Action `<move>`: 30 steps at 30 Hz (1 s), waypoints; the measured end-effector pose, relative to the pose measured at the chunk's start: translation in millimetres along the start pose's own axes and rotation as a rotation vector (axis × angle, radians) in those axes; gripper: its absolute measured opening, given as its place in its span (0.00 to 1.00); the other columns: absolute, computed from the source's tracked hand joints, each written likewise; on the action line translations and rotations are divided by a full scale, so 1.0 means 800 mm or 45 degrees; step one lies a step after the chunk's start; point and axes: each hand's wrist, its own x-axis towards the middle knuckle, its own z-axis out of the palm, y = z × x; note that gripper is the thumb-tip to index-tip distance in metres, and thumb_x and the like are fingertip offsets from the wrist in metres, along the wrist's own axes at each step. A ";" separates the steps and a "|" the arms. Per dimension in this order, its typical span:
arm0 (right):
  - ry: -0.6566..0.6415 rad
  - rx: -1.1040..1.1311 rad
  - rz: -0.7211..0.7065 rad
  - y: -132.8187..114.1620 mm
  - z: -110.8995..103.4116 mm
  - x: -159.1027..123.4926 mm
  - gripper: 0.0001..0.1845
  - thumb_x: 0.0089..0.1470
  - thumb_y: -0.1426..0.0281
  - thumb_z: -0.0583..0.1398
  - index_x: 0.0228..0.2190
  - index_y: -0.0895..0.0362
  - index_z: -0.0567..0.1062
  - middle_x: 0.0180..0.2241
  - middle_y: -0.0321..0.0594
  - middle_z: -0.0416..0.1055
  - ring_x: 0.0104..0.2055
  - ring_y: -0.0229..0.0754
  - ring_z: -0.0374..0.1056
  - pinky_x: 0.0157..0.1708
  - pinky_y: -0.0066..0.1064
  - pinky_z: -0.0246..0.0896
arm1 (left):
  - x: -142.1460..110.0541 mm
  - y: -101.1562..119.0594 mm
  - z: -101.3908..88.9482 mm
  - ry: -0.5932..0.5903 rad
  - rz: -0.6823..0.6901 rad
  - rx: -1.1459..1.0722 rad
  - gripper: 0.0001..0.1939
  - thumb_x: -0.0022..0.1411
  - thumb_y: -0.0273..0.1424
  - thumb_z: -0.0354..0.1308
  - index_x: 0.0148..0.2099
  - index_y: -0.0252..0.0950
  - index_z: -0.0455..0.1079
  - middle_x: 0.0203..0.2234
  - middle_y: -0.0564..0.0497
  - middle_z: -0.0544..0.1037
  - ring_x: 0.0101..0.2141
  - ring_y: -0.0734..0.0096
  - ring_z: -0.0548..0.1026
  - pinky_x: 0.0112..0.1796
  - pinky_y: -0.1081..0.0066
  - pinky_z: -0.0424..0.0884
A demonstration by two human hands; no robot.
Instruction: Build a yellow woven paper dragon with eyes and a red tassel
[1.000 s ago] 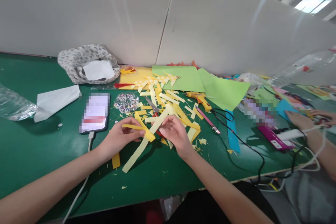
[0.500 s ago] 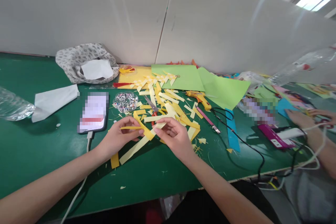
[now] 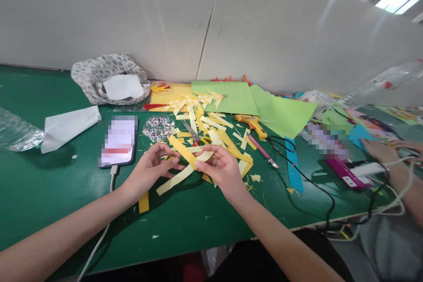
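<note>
Between my hands, a bright yellow paper strip [image 3: 183, 150] crosses a pale yellow paper strip [image 3: 175, 181], and both are held above the table. My right hand [image 3: 224, 168] pinches the crossing of the two strips between thumb and fingers. At the left side of the crossing is my left hand [image 3: 155, 166], its curled fingers at the yellow strip and partly behind it. Just beyond the hands lie scissors [image 3: 191, 130], their handles partly covered by loose paper strips [image 3: 228, 141]. A woven yellow paper piece [image 3: 194, 100] with a red tassel [image 3: 155, 106] lies farther back.
A phone [image 3: 119, 141] on a cable and a box of small beads [image 3: 158, 128] are left of the scraps. To the right lie a yellow glue gun [image 3: 253, 125], a pink craft knife [image 3: 263, 152], green paper [image 3: 284, 108] and a blue strip [image 3: 293, 165]. A co-worker's hand [image 3: 380, 152] is far right.
The yellow strip's narrow end, which pointed left in my left hand, no longer shows. The yellow strip lies flatter across the pale one, whose lower end has risen and bent.
</note>
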 end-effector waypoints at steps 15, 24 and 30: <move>-0.022 0.049 -0.022 0.001 0.007 -0.007 0.26 0.38 0.68 0.69 0.40 0.52 0.66 0.32 0.34 0.73 0.34 0.37 0.71 0.36 0.31 0.67 | -0.005 0.000 0.005 -0.253 -0.123 0.191 0.11 0.50 0.36 0.64 0.27 0.35 0.69 0.18 0.57 0.69 0.20 0.80 0.66 0.22 0.80 0.65; 0.025 0.071 -0.034 0.004 0.013 -0.011 0.24 0.38 0.69 0.68 0.38 0.52 0.66 0.31 0.33 0.72 0.33 0.36 0.70 0.35 0.29 0.67 | -0.005 0.000 0.005 -0.363 -0.242 0.107 0.10 0.52 0.36 0.63 0.29 0.34 0.70 0.20 0.56 0.72 0.21 0.80 0.70 0.25 0.80 0.70; 0.121 0.137 -0.100 0.002 0.012 -0.011 0.21 0.39 0.68 0.68 0.35 0.52 0.67 0.32 0.32 0.71 0.33 0.35 0.69 0.36 0.29 0.67 | -0.005 0.000 0.003 -0.408 -0.287 -0.029 0.09 0.53 0.32 0.61 0.37 0.35 0.73 0.29 0.51 0.78 0.29 0.74 0.76 0.30 0.77 0.71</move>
